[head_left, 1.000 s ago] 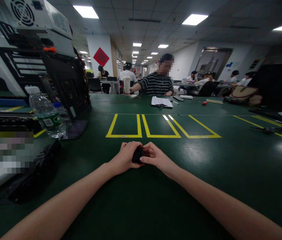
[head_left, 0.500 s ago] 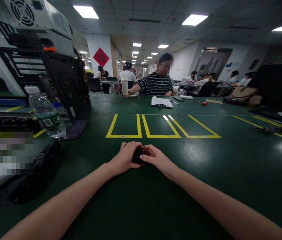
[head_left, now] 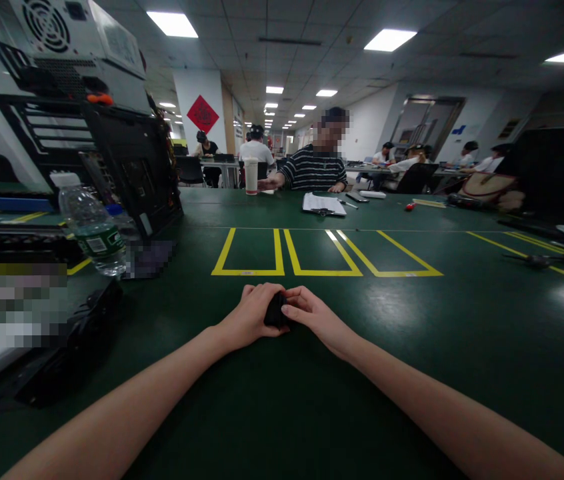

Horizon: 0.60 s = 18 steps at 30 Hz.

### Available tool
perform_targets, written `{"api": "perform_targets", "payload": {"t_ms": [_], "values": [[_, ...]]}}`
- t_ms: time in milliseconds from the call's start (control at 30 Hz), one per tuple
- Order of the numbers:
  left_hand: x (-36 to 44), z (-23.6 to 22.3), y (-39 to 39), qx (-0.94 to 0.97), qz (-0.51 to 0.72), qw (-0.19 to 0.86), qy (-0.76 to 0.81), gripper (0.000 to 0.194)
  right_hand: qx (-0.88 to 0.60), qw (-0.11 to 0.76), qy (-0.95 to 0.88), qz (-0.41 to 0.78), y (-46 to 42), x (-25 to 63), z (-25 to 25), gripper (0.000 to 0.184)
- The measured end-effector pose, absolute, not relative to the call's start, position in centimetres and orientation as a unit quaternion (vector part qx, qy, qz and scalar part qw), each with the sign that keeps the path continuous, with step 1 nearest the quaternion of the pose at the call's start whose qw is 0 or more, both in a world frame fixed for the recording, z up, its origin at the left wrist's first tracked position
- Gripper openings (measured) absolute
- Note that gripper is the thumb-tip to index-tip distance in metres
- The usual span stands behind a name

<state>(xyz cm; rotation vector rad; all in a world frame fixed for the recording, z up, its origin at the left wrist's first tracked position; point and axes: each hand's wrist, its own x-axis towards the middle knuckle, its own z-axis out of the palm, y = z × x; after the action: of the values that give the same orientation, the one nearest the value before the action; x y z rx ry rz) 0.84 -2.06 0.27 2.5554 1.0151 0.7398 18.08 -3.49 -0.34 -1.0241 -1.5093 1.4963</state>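
Between my hands, low over the dark green table (head_left: pixel 282 407), is a small black block-shaped object (head_left: pixel 275 312); its exact kind does not show. My left hand (head_left: pixel 253 310) is closed around it from the left, fingers over the far side and thumb along the near side. On the right face, the thumb and fingertips of my right hand (head_left: pixel 309 309) press against it in a pinch. Much of the object is covered by my fingers. Just beyond my hands, yellow tape outlines (head_left: pixel 322 272) mark the table.
At left stand a water bottle (head_left: pixel 95 230), an upright black computer case panel (head_left: pixel 135 170) and a power supply (head_left: pixel 82 33). Across the table sits a person in a striped top (head_left: pixel 312 168), near a white cup (head_left: pixel 251 176) and a clipboard (head_left: pixel 323 204). Black tools (head_left: pixel 545 261) lie at right.
My left hand stays in place on the black object, while my right thumb and fingers shift slightly on its right side. The person opposite has lowered the cup onto the table and loosened their hand from it.
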Motion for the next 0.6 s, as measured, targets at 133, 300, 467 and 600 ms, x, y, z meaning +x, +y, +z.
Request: {"api": "perform_targets", "payload": {"t_ms": [133, 300, 467, 600], "values": [[0.74, 0.31, -2.02, 0.891, 0.251, 0.150, 0.347, 0.054, -0.395, 0.362, -0.599, 0.596, -3.52, 18.20, -0.20, 0.033], [0.70, 0.34, -2.00, 0.891, 0.257, 0.152, 0.342, 0.053, -0.374, 0.355, -0.610, 0.601, -3.73, 18.30, 0.34, 0.034], [0.77, 0.09, -1.95, 0.889, 0.264, 0.149, 0.342, 0.056, -0.386, 0.374, -0.606, 0.586, -3.65, 18.16, 0.19, 0.022], [0.69, 0.27, -2.06, 0.891, 0.261, 0.149, 0.339, 0.055, -0.394, 0.374, -0.597, 0.590, -3.55, 18.14, -0.05, 0.026]]}}
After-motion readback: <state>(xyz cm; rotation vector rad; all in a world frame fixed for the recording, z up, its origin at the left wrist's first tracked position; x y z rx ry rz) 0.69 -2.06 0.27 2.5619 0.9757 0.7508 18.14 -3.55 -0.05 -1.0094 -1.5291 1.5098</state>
